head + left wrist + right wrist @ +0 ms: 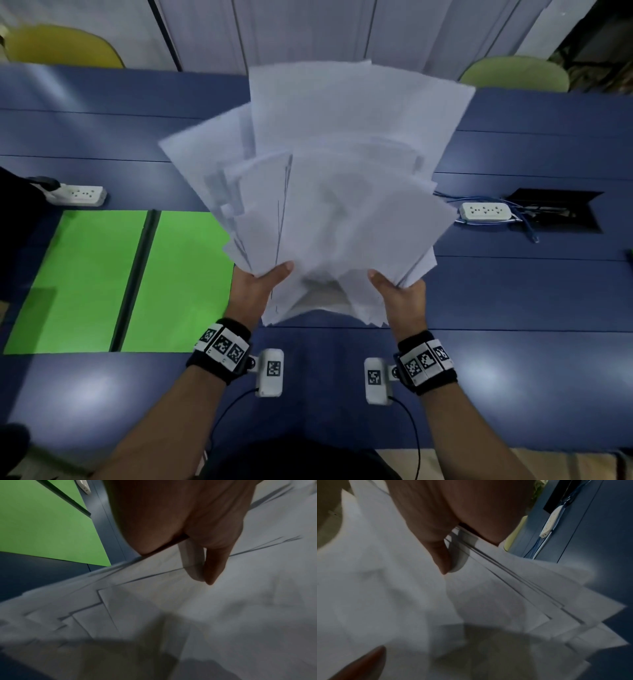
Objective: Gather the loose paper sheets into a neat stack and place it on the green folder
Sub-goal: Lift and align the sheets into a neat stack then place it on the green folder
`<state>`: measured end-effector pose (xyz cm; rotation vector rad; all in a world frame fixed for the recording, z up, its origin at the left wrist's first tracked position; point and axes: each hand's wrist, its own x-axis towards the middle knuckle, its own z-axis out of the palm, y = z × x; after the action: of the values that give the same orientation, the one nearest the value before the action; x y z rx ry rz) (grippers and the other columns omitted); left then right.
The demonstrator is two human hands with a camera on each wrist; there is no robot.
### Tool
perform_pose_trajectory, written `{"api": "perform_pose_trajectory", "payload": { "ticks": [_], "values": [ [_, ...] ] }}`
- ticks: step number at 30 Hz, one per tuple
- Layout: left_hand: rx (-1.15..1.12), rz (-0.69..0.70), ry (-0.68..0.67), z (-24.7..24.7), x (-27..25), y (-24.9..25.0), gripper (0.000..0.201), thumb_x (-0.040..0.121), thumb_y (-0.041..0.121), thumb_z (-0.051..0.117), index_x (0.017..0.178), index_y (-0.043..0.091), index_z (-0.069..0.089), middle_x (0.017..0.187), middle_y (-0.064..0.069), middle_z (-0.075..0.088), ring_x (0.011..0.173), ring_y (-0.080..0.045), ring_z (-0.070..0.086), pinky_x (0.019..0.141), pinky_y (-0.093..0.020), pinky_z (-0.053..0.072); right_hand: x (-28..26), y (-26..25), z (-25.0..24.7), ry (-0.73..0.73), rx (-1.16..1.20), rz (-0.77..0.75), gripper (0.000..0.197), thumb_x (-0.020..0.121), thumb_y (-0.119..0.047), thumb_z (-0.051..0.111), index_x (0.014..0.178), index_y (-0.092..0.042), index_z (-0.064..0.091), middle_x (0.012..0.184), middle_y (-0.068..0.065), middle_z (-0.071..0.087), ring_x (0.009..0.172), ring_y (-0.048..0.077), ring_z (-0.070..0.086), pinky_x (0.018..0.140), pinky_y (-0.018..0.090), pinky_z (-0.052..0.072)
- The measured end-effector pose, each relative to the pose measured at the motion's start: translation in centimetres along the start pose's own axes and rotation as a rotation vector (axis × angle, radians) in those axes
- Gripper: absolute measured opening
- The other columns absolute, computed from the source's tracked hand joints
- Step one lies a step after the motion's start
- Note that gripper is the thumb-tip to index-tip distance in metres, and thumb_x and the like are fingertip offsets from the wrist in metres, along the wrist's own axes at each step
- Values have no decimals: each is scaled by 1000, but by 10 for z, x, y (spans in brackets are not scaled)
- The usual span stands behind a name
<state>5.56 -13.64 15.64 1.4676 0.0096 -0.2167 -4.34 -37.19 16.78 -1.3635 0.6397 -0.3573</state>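
A fanned, uneven bundle of white paper sheets (329, 192) is lifted above the blue table (513, 308), its edges splayed out far and to both sides. My left hand (263, 284) pinches the bundle's near left corner, thumb on top. My right hand (397, 291) pinches the near right corner the same way. The left wrist view shows my thumb pressed on the paper sheets (188, 615), and the right wrist view shows the staggered paper sheets (505, 595) under my thumb. The open green folder (102, 281) lies flat on the table to the left, nothing on it.
A white power strip (77, 195) sits beyond the folder. Another power strip (484, 211) with blue cables lies at the right beside a dark cable hatch (561, 209). A yellow chair (61, 46) and a green chair (513, 73) stand behind the table.
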Motion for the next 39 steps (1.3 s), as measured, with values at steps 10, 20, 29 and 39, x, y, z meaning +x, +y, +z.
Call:
{"api": "perform_pose_trajectory", "payload": {
  "ticks": [10, 20, 29, 39],
  "values": [
    [64, -66, -57, -8, -10, -8, 32, 80, -1, 79, 111, 1, 73, 107, -12, 78, 97, -22, 75, 85, -34, 58, 5, 6, -8, -104, -12, 50, 32, 84, 6, 74, 107, -15, 70, 99, -2, 77, 92, 13, 72, 80, 33, 59],
    [92, -65, -125, -15, -5, 7, 33, 78, -7, 79, 107, 5, 72, 93, 10, 80, 91, -4, 75, 82, -18, 55, 11, -12, -19, -327, 12, -12, 44, 81, 17, 70, 118, -7, 65, 109, 3, 75, 104, 20, 71, 84, 31, 57],
    [-44, -16, -49, 1, -21, 13, 33, 89, -8, 68, 118, 6, 70, 110, -4, 76, 105, -18, 69, 94, -31, 56, -9, -4, 5, -148, 34, -123, 36, 92, -1, 68, 105, -33, 76, 109, -7, 76, 108, 12, 69, 91, 25, 53],
    [30, -26, -106, -2, -9, 31, 43, 77, -11, 78, 116, 5, 70, 107, 6, 78, 104, -9, 72, 89, -22, 54, 7, -29, -4, -229, 52, -114, 31, 88, 12, 65, 117, -1, 67, 108, 2, 76, 101, 18, 72, 87, 30, 55]
  ]
}}
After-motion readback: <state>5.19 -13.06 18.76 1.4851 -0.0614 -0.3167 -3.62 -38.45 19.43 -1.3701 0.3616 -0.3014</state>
